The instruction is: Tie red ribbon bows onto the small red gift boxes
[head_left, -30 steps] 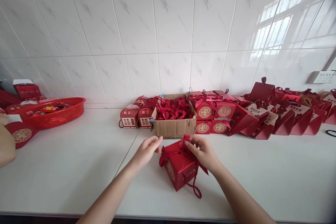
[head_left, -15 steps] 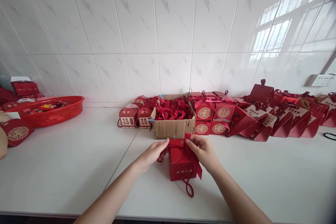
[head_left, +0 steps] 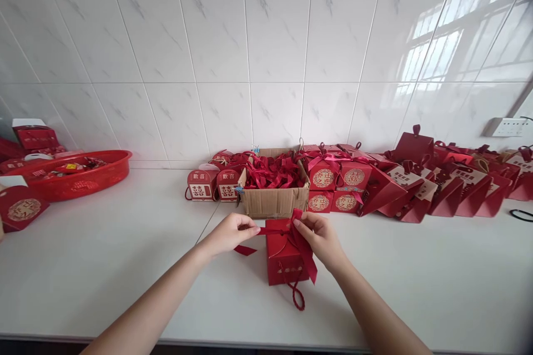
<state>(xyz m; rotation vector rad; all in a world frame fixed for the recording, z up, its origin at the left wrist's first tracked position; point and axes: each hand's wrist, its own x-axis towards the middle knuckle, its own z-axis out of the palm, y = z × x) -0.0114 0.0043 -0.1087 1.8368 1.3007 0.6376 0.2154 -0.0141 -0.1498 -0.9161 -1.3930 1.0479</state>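
A small red gift box [head_left: 283,258] stands upright on the white counter [head_left: 125,255] in front of me, a red cord handle hanging at its front. A red ribbon [head_left: 306,247] crosses its top. My left hand [head_left: 231,231] pinches one ribbon end to the left of the box, and that end trails down to the counter. My right hand [head_left: 318,234] pinches the other part of the ribbon at the box's top right, with a loop standing above the fingers and a tail hanging down the box's right side.
A cardboard box [head_left: 275,199] full of red ribbons sits just behind. Stacked red gift boxes [head_left: 339,180] and a row of open red boxes [head_left: 449,191] run to the right. Two small boxes [head_left: 212,186] stand left of it. A red basket [head_left: 70,175] is far left.
The box has been turned square and set upright. My left hand has drawn its ribbon end out to the left, pulling the ribbon taut across the top.
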